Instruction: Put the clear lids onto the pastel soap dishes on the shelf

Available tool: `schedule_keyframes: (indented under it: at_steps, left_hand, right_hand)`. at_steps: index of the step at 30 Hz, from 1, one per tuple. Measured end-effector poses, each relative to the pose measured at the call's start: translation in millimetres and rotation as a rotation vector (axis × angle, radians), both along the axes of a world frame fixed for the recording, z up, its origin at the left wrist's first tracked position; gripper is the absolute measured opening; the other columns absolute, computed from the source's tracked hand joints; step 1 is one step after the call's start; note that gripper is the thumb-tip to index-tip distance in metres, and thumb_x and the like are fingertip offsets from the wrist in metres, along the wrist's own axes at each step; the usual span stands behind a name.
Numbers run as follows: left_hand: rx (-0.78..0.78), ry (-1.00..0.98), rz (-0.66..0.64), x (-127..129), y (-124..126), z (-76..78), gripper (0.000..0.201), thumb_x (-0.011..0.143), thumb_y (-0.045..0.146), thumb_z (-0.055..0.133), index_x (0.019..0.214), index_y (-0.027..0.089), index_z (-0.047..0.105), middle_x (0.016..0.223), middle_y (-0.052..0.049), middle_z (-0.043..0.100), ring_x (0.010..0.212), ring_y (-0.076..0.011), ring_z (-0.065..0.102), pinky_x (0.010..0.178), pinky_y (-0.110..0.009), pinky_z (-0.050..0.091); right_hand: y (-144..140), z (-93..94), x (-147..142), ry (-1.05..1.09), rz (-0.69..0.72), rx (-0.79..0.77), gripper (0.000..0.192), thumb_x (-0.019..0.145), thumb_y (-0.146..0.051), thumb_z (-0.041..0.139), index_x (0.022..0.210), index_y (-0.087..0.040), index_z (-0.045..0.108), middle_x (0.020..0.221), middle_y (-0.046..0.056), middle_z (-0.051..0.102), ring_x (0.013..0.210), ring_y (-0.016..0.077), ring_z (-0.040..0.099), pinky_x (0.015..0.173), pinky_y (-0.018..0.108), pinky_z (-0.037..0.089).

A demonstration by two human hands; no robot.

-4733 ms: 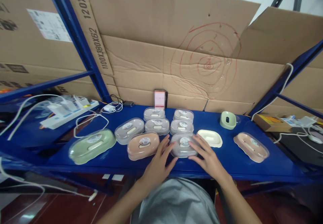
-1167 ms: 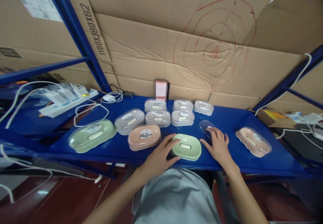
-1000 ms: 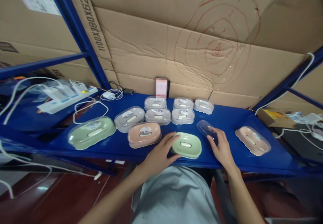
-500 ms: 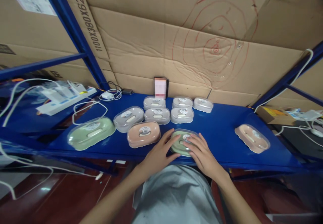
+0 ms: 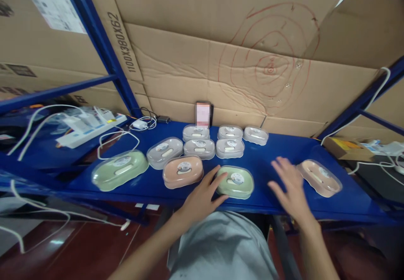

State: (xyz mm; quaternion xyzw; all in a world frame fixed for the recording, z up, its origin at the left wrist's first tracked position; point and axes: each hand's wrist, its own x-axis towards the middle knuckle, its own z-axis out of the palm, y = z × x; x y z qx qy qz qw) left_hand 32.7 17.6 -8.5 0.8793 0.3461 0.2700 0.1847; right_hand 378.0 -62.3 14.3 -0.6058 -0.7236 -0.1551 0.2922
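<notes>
The green soap box (image 5: 235,182), closed under its clear lid with a round white sticker on top, lies at the front edge of the blue shelf (image 5: 277,156). The sticker's print is too small to read. The left hand (image 5: 202,194) rests with its fingertips against the box's left end; its grip is loose and closes on nothing. The right hand (image 5: 292,187) is above the shelf to the right of the box, fingers spread, holding nothing, blurred. It lies between the green box and a pink soap box (image 5: 318,178) farther right. A second pink box (image 5: 183,171) sits just left of the green one. Behind stand small grey lidded boxes (image 5: 199,149), each with a round sticker. The cardboard (image 5: 176,74) behind bears "1100X380X62" along the blue upright, and red hand-drawn rings (image 5: 271,67).
</notes>
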Motion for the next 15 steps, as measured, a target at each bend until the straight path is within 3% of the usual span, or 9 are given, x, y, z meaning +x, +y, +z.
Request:
schedule_keyframes:
  at_steps: [3, 5, 6, 8, 10, 15]
  left_hand:
    - [0.089, -0.023, 0.022, 2, 0, -0.6, 0.073, 0.102, 0.032, 0.071, 0.167, 0.036, 0.038, 0.179, -0.01, 0.031, 0.162, -0.0329, 0.042, 0.13, -0.051, 0.044]
    - [0.164, -0.035, 0.032, 4, 0, -1.4, 0.068, 0.105, 0.028, 0.067, 0.166, 0.035, 0.039, 0.178, -0.011, 0.03, 0.162, -0.0336, 0.04, 0.13, -0.052, 0.044]
    - [0.199, -0.033, 0.029, 5, 0, -1.8, 0.065, 0.106, 0.026, 0.064, 0.166, 0.035, 0.041, 0.178, -0.011, 0.031, 0.162, -0.0337, 0.04, 0.13, -0.053, 0.044]
    - [0.253, -0.015, 0.016, 6, -1, -2.0, 0.062, 0.107, 0.025, 0.062, 0.165, 0.035, 0.043, 0.177, -0.011, 0.032, 0.162, -0.034, 0.041, 0.129, -0.054, 0.045]
    - [0.279, 0.01, 0.007, 6, -1, -0.8, 0.061, 0.107, 0.028, 0.064, 0.164, 0.034, 0.045, 0.175, -0.012, 0.034, 0.161, -0.0346, 0.042, 0.128, -0.055, 0.046]
    - [0.313, 0.059, 0.028, 10, 3, 13.8, 0.048, 0.103, 0.038, 0.072, 0.148, 0.028, 0.059, 0.169, -0.014, 0.046, 0.157, -0.0358, 0.047, 0.125, -0.057, 0.049]
  right_hand:
    - [-8, -8.7, 74, -0.009, -0.56, 0.143, 0.065, 0.106, -0.057, 0.054, 0.165, -0.03, 0.049, 0.17, 0.018, 0.048, 0.157, 0.0509, 0.041, 0.116, 0.082, 0.035]
    - [-10, -15.7, 107, -0.058, -0.701, 0.07, 0.062, 0.106, -0.06, 0.049, 0.158, -0.027, 0.057, 0.16, 0.022, 0.058, 0.147, 0.0533, 0.049, 0.108, 0.084, 0.039]
    - [-10, -17.9, 116, -0.084, -0.703, 0.023, 0.059, 0.107, -0.059, 0.047, 0.155, -0.027, 0.061, 0.155, 0.022, 0.062, 0.142, 0.0522, 0.054, 0.105, 0.083, 0.041]
    - [-2, -17.7, 114, -0.136, -0.598, -0.052, 0.052, 0.108, -0.052, 0.044, 0.149, -0.028, 0.066, 0.148, 0.02, 0.068, 0.135, 0.0473, 0.06, 0.104, 0.077, 0.046]
    - [14, -10.7, 95, -0.179, -0.414, -0.107, 0.047, 0.109, -0.048, 0.047, 0.147, -0.031, 0.067, 0.151, 0.015, 0.067, 0.136, 0.0423, 0.061, 0.104, 0.068, 0.049]
    - [75, 27.2, 41, -0.203, 0.045, -0.291, 0.047, 0.107, -0.049, 0.057, 0.152, -0.037, 0.064, 0.159, 0.009, 0.062, 0.139, 0.0375, 0.061, 0.105, 0.057, 0.054]
